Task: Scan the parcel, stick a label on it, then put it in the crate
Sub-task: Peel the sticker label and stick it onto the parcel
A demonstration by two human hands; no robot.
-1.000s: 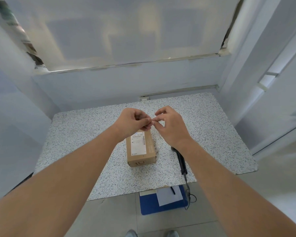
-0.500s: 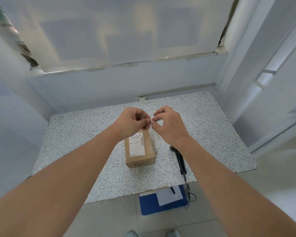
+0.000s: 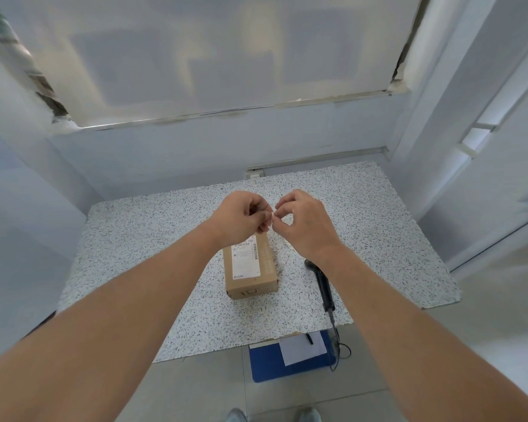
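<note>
Left hand (image 3: 241,215): up in the air over the far end of the box. Fingers curled in, thumb + pointer pinched on sth tiny and white. Too small to tell what it is.
Right hand (image 3: 305,222): just beside the left one, tips almost touching. Thumb + pointer pinch the same tiny white bit, other fingers bent in a loose ring.
Parcel (image 3: 250,269): small brown cardboard box, lying flat on the table, approx. in the middle. Not held by any hand. Its far end is hidden under the left hand.
Printed sticker (image 3: 245,260): white, w/ barcode and small text, on top of the box. Text too small to read.
Scanner (image 3: 322,281): black, long, lying on the table just right of the box, not touching it. Its cord goes off the near edge and hangs down.
Table (image 3: 134,239): speckled white-grey top, pushed up near the wall.
Blue thing (image 3: 269,360): on the floor under the near table edge. Can't tell if it's the crate.
White paper (image 3: 302,348): lies on the blue thing, w/ a small dark pen-like thing on it.
</note>
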